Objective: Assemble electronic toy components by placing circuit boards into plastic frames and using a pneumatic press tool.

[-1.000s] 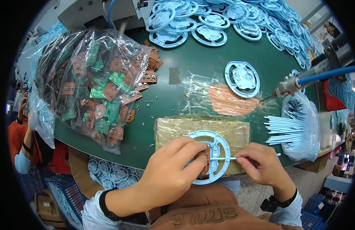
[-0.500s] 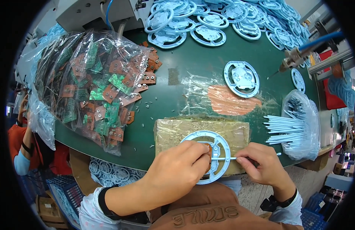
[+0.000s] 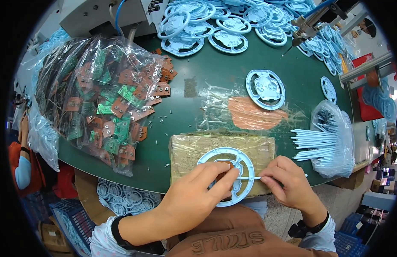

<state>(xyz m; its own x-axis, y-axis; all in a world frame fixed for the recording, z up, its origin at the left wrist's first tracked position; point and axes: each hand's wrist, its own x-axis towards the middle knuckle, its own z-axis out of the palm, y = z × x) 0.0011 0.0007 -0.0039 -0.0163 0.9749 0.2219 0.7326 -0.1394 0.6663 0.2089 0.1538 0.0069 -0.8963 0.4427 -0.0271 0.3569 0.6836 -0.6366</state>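
Note:
A light blue plastic wheel-shaped part (image 3: 250, 167) rests on a film-wrapped block (image 3: 185, 150) at the table's front edge. My left hand (image 3: 198, 184) grips it from the left, fingers bent over its middle. Beneath those fingers a brown circuit board (image 3: 224, 164) shows partly inside the ring. Between thumb and fingers, my right hand (image 3: 286, 180) pinches a thin light blue stick (image 3: 257, 177). The stick crosses the ring's right side toward the middle. Its inner end is close to my left fingertips, and I cannot tell whether it is seated in anything.
A clear bag (image 3: 100, 94) of brown and green circuit boards lies left. Light blue sticks (image 3: 314, 143) fill a bag at right. One wheel part (image 3: 265, 90) lies beyond the block; many more (image 3: 228, 34) are piled behind. A metal-tipped tool (image 3: 299, 36) overhangs the far right.
My left thumb and fingers have shifted and spread apart over the board. The stick has slid slightly left with my right hand. The metal-tipped tool has moved up and left; the view has shifted slightly.

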